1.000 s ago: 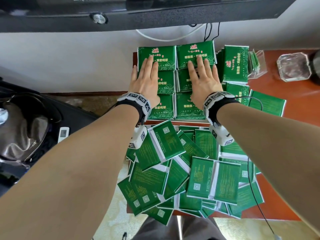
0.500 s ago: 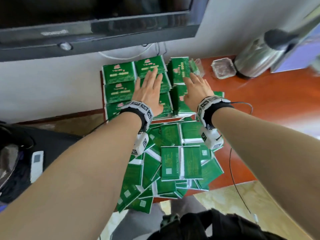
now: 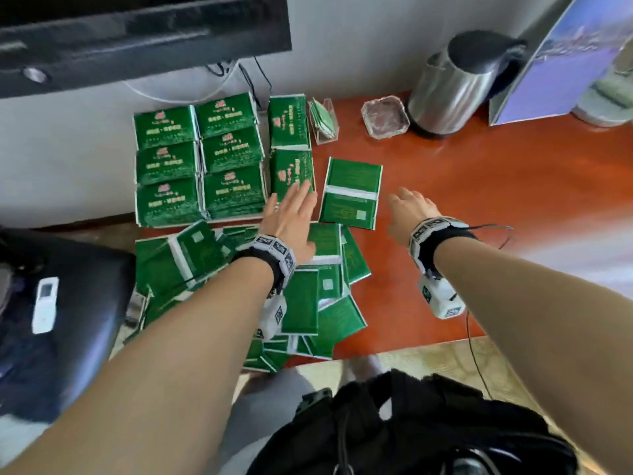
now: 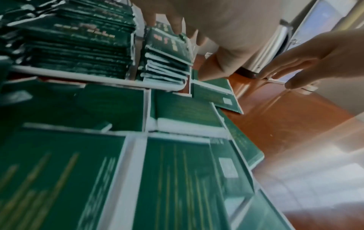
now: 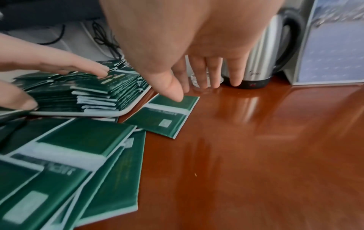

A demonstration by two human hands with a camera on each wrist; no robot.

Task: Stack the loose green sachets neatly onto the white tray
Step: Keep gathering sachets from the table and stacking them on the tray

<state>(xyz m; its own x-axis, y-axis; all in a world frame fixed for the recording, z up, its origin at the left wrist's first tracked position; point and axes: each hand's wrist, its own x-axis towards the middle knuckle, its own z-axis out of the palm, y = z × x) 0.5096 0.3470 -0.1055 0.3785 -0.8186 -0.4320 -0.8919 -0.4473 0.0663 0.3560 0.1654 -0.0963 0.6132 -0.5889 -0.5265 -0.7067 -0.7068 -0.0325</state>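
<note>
Several stacks of green sachets (image 3: 198,162) fill the white tray (image 4: 78,76) at the table's back left. My left hand (image 3: 294,207) lies flat, fingers straight, on the near right stack (image 3: 291,173). A single sachet (image 3: 351,193) lies on the table just right of the tray. My right hand (image 3: 407,210) is open with spread fingers beside it; in the right wrist view its thumb (image 5: 175,93) is over the sachet's (image 5: 167,115) far end, and I cannot tell if it touches. A loose pile of sachets (image 3: 308,296) covers the table under my left wrist.
A steel kettle (image 3: 452,84), a glass ashtray (image 3: 385,116) and a clear holder (image 3: 323,121) stand along the back. A propped picture board (image 3: 565,56) is at the far right. A TV (image 3: 137,29) hangs above the tray. A black bag (image 3: 68,320) sits left of the table.
Both hands have left the tray's left stacks and moved right. The left hand now rests on the near right stack; the right hand is off the tray, by the single sachet.
</note>
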